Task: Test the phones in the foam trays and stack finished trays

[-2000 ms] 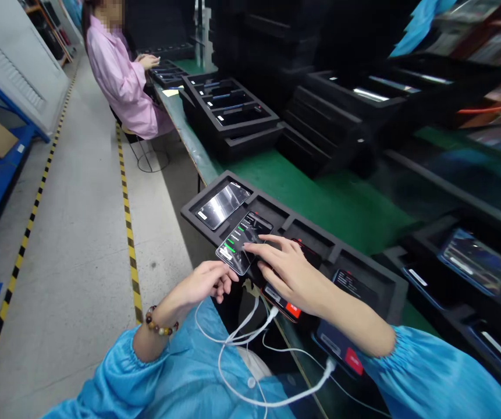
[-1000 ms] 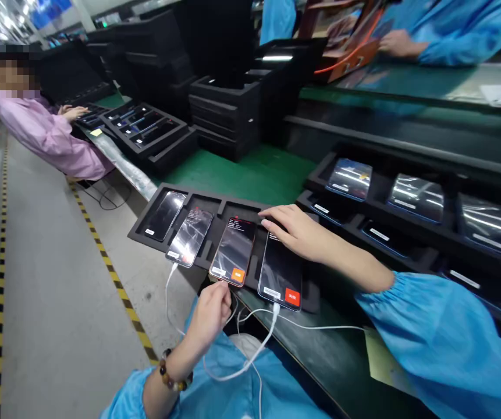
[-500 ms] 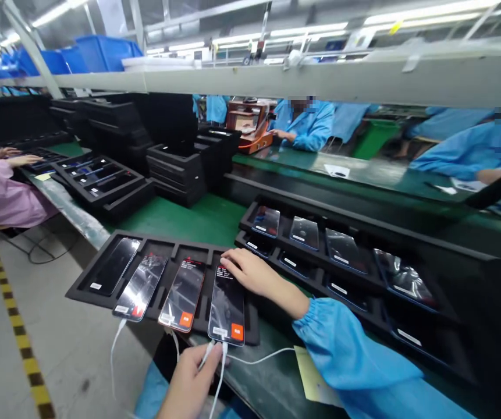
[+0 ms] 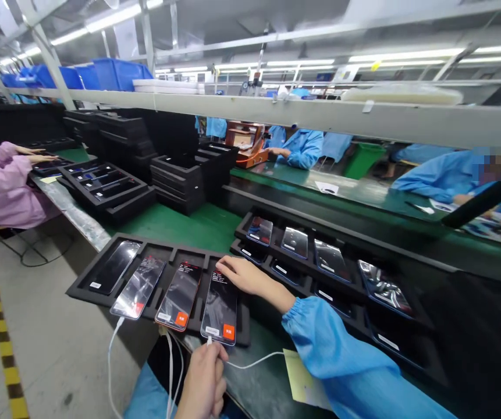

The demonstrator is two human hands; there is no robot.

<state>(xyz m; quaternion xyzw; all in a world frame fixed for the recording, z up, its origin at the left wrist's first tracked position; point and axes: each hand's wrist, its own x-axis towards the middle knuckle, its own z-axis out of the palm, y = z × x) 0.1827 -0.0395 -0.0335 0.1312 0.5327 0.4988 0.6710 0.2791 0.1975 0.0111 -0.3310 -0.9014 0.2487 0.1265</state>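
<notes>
On the bench [image 4: 184, 223], a black tray [image 4: 75, 285] is carrying four phones [image 4: 178, 297]; the left hand [image 4: 202, 378] is pinching its fingers on a white plug [image 4: 209, 340] at the rightmost phone's [image 4: 219, 304] near end; that phone's long axis is running away from them; the right hand [image 4: 250, 276] is resting by its far corner, fingers loosely extended.

light: bright overhead tubes [image 4: 114, 18] | glare: phone screens [image 4: 139, 287] | shadow: black tray stacks [image 4: 176, 181] | edges: wide-angle stretch
</notes>
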